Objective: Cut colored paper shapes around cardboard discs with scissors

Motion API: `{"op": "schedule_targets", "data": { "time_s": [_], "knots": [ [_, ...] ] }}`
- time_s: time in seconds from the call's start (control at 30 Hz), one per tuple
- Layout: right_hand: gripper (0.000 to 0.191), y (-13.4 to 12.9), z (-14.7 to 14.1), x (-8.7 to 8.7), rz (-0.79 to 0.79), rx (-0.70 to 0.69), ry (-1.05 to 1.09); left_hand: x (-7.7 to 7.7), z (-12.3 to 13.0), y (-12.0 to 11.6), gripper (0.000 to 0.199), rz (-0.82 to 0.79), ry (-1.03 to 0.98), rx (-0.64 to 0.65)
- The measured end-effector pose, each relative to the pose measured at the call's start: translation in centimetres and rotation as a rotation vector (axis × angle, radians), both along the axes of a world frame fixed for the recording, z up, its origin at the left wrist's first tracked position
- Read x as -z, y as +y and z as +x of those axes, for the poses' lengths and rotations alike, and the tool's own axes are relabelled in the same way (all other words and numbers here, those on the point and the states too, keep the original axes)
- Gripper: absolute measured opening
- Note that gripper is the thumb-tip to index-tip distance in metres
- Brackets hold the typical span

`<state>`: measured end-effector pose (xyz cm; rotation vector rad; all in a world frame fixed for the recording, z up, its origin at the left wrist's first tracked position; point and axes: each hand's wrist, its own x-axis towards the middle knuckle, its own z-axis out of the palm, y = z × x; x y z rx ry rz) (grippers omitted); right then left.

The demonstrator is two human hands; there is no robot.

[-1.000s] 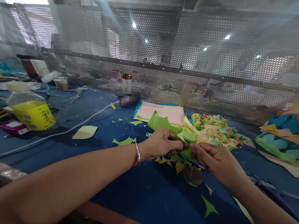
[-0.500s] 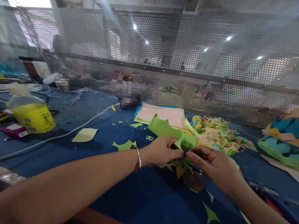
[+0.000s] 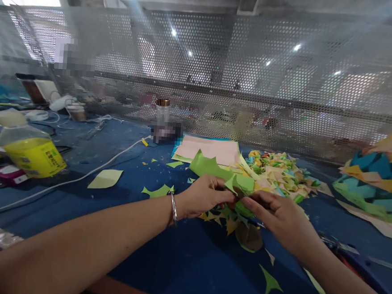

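My left hand (image 3: 209, 196), with a silver bracelet at the wrist, has its fingers closed on a piece of green paper (image 3: 232, 183). Facing it, my right hand (image 3: 274, 210) pinches the right side of the same small piece. Behind them lies a larger green sheet with a scalloped edge (image 3: 206, 165). Yellow and green pointed scraps (image 3: 231, 225) and a brown round piece (image 3: 250, 238) sit just below my fingers. To the right rear is a heap of small folded papers (image 3: 281, 173). Pale pink sheets (image 3: 209, 150) are stacked behind.
At the left stand a bottle with a yellow label (image 3: 34, 153) and a magenta box (image 3: 8, 175). A white cable (image 3: 96, 170) crosses the blue table (image 3: 174, 262). Layered coloured paper (image 3: 374, 186) is at the right; a perforated metal screen (image 3: 201, 75) rises behind.
The view has shifted slightly, so the table items appear a little further left. Both hands stay together at the green paper, with my fingers slightly repositioned.
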<state>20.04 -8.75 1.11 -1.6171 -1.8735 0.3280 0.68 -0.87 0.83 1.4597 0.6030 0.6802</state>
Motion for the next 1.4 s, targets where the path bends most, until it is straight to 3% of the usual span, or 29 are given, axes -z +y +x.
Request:
{"op": "schedule_targets", "data": {
  "time_s": [0.5,0.8,1.07,1.17,1.27,1.33,1.4],
  "knots": [
    [0.044,-0.1,-0.1,-0.3,-0.078,-0.087,0.071,-0.1,-0.2,-0.2,0.002,-0.128,0.035,0.121],
    [0.046,0.2,0.1,0.5,-0.159,-0.083,0.073,0.9,0.3,-0.5,0.034,-0.267,-0.172,0.037],
    [0.040,0.4,0.5,1.3,-0.180,-0.094,0.218,0.9,0.7,-1.7,0.034,-0.290,-0.144,0.105],
    [0.038,0.4,1.0,1.9,-0.186,-0.076,0.261,0.2,-0.3,-0.7,0.030,-0.186,-0.122,0.219],
    [0.036,0.3,1.3,2.3,-0.167,-0.058,0.254,-1.1,-2.4,1.9,0.015,-0.042,0.174,0.261],
    [0.037,0.4,1.5,2.6,-0.162,-0.051,0.232,-2.1,-4.1,4.4,0.011,0.229,0.383,0.137],
    [0.036,0.6,1.5,2.7,-0.176,-0.055,0.212,-3.0,-5.6,7.4,0.015,0.670,0.619,-0.148]
  ]
}}
